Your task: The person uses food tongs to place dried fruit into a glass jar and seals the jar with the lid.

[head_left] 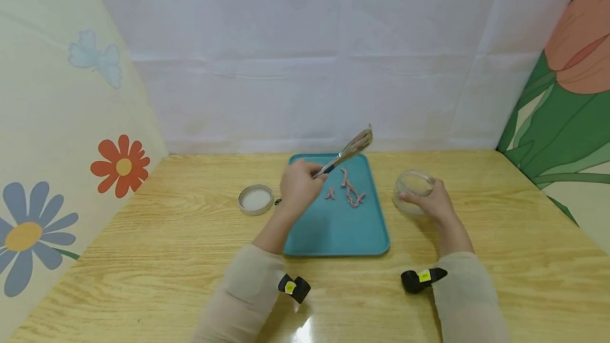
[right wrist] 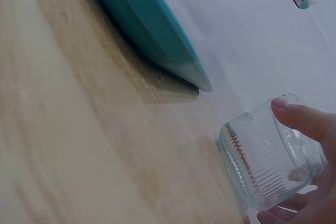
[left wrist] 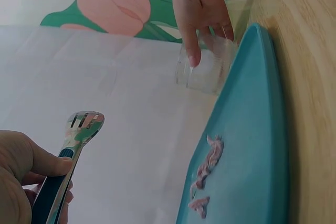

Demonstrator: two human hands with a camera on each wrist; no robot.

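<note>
Metal tongs (head_left: 356, 145) with slotted ends and a dark handle are gripped in my left hand (head_left: 300, 187). They point up and to the right above the far part of a blue tray (head_left: 340, 237). Pinkish, shredded-looking strips (head_left: 350, 189) lie on the tray, and a smaller piece (head_left: 330, 193) sits to their left. My right hand (head_left: 436, 202) holds a clear ribbed glass jar (right wrist: 257, 156) near its rim, thumb on the near side and fingers around the far side. The jar's base is close over the table, right of the tray.
A round lid (head_left: 256, 199) with a pale rim lies on the wooden table (head_left: 181, 258) left of the tray. A small dark item (head_left: 278, 201) shows beside it. White cloth (head_left: 310, 68) hangs behind the table, with flower-patterned panels on both sides.
</note>
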